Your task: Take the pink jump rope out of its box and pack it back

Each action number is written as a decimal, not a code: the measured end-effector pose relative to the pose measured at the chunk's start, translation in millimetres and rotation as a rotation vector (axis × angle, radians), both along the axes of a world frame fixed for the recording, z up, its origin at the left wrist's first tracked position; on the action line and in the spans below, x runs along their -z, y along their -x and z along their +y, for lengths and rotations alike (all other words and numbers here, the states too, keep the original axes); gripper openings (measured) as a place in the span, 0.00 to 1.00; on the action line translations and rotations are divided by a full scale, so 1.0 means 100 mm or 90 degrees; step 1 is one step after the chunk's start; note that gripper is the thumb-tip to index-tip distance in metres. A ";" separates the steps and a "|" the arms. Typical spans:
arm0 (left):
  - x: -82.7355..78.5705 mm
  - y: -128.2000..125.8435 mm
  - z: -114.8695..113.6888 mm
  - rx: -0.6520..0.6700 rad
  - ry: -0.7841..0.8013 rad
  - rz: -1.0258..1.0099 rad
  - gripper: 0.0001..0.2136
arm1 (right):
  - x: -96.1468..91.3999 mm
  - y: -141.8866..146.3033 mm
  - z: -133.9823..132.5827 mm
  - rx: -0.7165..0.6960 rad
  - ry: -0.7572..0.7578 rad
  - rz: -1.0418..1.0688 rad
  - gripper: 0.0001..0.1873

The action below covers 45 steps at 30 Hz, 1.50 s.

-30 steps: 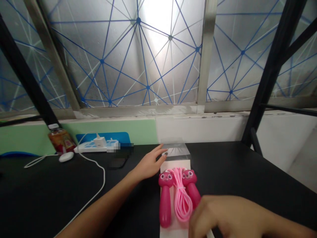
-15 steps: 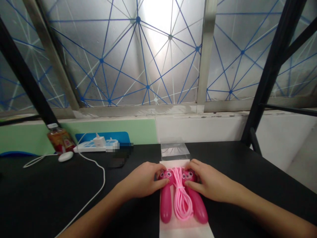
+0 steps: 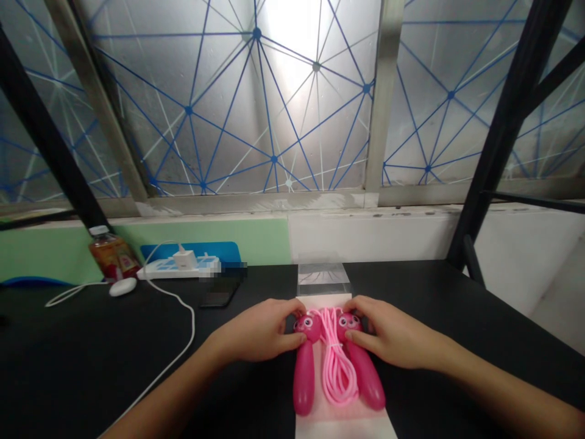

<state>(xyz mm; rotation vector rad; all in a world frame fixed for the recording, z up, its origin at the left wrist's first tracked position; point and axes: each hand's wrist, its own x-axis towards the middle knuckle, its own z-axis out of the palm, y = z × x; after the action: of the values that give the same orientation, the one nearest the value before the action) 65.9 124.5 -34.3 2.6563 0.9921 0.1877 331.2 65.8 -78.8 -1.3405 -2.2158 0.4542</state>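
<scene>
A pink skipping rope lies on a pale pink card (image 3: 342,422), its coiled cord (image 3: 336,372) between two glossy pink handles with animal faces. My left hand (image 3: 256,332) wraps the head of the left handle (image 3: 304,378), and my right hand (image 3: 393,335) wraps the head of the right handle (image 3: 367,378). Fingers cover part of each head. The lower handle ends stay on the card. A transparent box (image 3: 323,280) stands just beyond the card, close to both hands but untouched.
The black table (image 3: 91,360) holds a white cable (image 3: 193,332), a white oval object (image 3: 122,286), a dark phone (image 3: 219,296), a power strip with a charger (image 3: 176,266) and a bottle with an orange label (image 3: 113,257). A black metal frame (image 3: 507,140) stands at the right.
Both hands have come onto the handle heads: the left from the transparent box, the right from the lower right. Since half a second ago they have barely moved.
</scene>
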 end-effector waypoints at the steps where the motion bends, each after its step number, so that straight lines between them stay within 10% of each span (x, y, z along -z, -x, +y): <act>1: 0.00 0.00 0.00 -0.001 -0.004 -0.001 0.14 | 0.00 0.01 0.00 0.002 -0.004 0.002 0.11; 13: 0.07 -0.08 0.01 0.014 -0.089 -0.020 0.16 | -0.11 0.19 -0.14 0.064 -0.150 -0.237 0.19; 20: 0.17 -0.13 0.00 -0.007 -0.114 -0.054 0.14 | -0.10 0.45 -0.40 -0.139 -0.204 -0.326 0.32; 32: 0.30 -0.15 0.28 -0.062 -0.225 -0.192 0.16 | 0.02 0.37 -0.28 -0.126 -0.257 -0.364 0.24; 45: 0.37 -0.13 0.46 -0.036 -0.029 -0.243 0.10 | -0.24 0.40 -0.47 -0.223 -0.152 -0.371 0.24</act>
<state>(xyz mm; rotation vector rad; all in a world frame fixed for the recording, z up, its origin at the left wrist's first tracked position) 78.9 170.2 -71.0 2.4971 0.9418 0.7077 291.6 18.9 -55.2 -1.0457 -2.8898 -0.1110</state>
